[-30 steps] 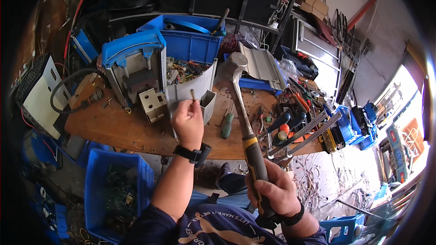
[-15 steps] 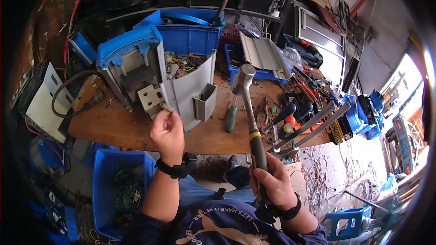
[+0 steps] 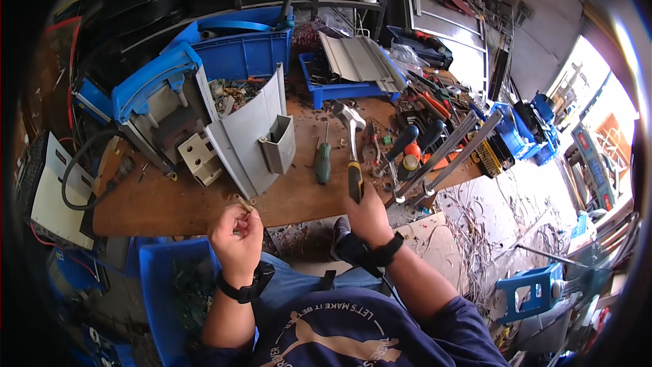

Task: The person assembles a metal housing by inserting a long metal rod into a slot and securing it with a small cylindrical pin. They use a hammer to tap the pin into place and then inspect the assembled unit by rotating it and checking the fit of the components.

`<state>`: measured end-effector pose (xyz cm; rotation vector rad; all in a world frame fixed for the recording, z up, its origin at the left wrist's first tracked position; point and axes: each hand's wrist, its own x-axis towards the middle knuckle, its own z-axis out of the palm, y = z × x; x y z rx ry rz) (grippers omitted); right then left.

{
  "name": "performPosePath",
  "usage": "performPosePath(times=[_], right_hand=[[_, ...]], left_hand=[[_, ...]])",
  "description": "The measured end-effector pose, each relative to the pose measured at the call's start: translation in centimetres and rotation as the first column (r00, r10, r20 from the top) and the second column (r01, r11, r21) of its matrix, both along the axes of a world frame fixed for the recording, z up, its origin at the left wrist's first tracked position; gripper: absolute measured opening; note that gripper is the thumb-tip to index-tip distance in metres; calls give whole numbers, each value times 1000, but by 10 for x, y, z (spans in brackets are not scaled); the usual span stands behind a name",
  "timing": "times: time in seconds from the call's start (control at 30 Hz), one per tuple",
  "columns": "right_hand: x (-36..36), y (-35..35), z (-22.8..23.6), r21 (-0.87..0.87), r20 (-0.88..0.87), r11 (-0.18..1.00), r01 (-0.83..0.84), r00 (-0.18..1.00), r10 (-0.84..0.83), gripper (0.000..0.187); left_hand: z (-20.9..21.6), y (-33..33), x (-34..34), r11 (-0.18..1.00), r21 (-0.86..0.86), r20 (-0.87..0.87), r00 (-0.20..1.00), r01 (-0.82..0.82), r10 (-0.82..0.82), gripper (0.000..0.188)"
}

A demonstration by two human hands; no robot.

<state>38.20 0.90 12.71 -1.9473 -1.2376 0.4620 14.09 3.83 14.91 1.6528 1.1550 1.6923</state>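
Observation:
My left hand (image 3: 236, 236) is closed in a pinch on a small brass-coloured metal piece (image 3: 245, 204), just over the table's front edge. My right hand (image 3: 370, 219) is wrapped round the grip of a hammer (image 3: 354, 178). The hammer's steel head points away from me, low over the tabletop. Left of the hammer lies a screwdriver (image 3: 322, 164) with a green handle. Beyond my left hand a beige block with round holes (image 3: 199, 156) rests against a curved grey panel (image 3: 246, 146). A small open box (image 3: 280, 144) is fixed to that panel.
The wooden table (image 3: 156, 204) carries a blue-framed machine (image 3: 159, 81) at left. Behind stand a blue crate (image 3: 241, 58) and a blue tray (image 3: 356, 92) under ribbed metal. Pliers (image 3: 371, 146), clamps (image 3: 448, 156) and several tools crowd the right. A blue bin (image 3: 163, 285) stands below left.
The hammer has been lowered toward the tabletop, and my right hand has moved forward with it. My left hand with the small piece has drawn away from the beige block. The view has shifted right.

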Motion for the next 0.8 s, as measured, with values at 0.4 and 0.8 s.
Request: performPosePath(times=[0.4,0.8], right_hand=[[-5,81,-3,-229,260,935,271,943,-210,30],[-33,28,47,37,168,946,-322,935,311,28]], left_hand=[[-10,-11,-11,948,-269,-225,946,169,-233,10],[-23,-15,6,820,-456,-128,887,345,-444,10]])
